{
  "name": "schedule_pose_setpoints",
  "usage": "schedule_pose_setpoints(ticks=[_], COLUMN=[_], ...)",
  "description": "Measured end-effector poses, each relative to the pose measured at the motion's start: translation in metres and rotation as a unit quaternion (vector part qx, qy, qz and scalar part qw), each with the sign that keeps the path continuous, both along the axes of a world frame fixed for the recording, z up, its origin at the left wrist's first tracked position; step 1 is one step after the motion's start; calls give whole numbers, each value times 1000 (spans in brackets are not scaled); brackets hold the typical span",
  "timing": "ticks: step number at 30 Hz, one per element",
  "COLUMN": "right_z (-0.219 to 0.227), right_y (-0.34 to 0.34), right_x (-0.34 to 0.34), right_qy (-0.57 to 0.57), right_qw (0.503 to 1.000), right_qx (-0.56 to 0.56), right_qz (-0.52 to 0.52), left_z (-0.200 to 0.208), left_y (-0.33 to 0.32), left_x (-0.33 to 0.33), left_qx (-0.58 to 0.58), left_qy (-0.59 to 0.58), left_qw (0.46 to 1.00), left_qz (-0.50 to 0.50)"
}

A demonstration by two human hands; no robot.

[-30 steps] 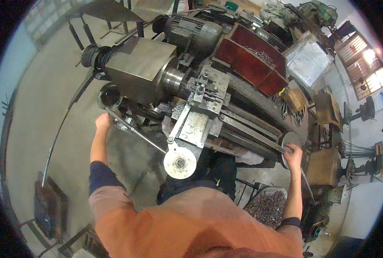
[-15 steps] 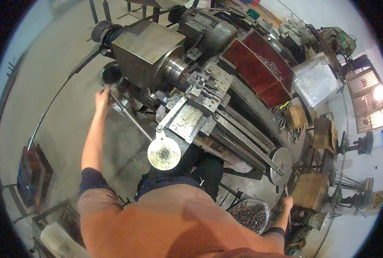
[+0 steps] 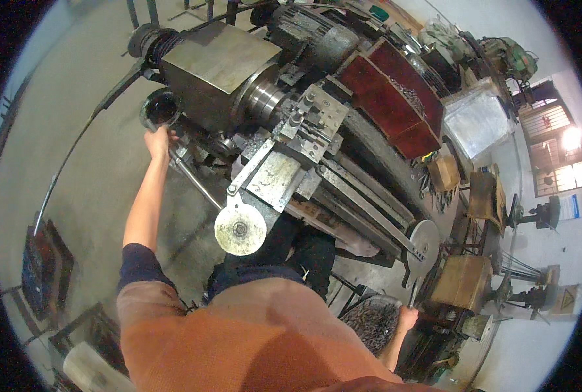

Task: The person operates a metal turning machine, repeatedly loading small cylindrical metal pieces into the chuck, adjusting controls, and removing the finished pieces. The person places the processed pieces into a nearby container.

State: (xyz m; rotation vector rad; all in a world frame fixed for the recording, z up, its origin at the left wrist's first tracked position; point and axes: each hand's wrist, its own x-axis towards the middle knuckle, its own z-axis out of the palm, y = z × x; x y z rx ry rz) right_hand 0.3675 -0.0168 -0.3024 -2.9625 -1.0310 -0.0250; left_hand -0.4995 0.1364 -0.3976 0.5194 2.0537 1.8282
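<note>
Grey metal makes up the machine (image 3: 222,59) in front of me. My right hand (image 3: 406,318) is wrapped around a handle (image 3: 414,293) that hangs below the round plate (image 3: 424,243) at the machine's right end. My left hand (image 3: 159,141) reaches to the other end, fingers bent at the lower rim of a dark cup (image 3: 145,112), close to the top of a slanting rod (image 3: 199,183); I cannot tell which of these it grips. Between my arms sits a pale disc (image 3: 240,238). Dark metal pieces (image 3: 370,326) lie near my right forearm.
</note>
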Motion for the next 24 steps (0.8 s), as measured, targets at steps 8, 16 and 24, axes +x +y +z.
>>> schedule_pose_setpoints(ticks=[8,16,24], right_z=[9,-15,-10], right_y=[-1,-10,59], right_x=[-17,19,110], right_qy=[11,-26,-81], right_qw=[1000,995,984], right_qx=[13,46,-15], right_qz=[3,79,156], left_z=[36,86,-18], left_y=[-5,-18,-21], left_x=[20,46,-79], left_qx=[-23,-76,-129], left_qy=[-12,-41,115], left_qw=[999,995,983], left_qz=[20,53,60])
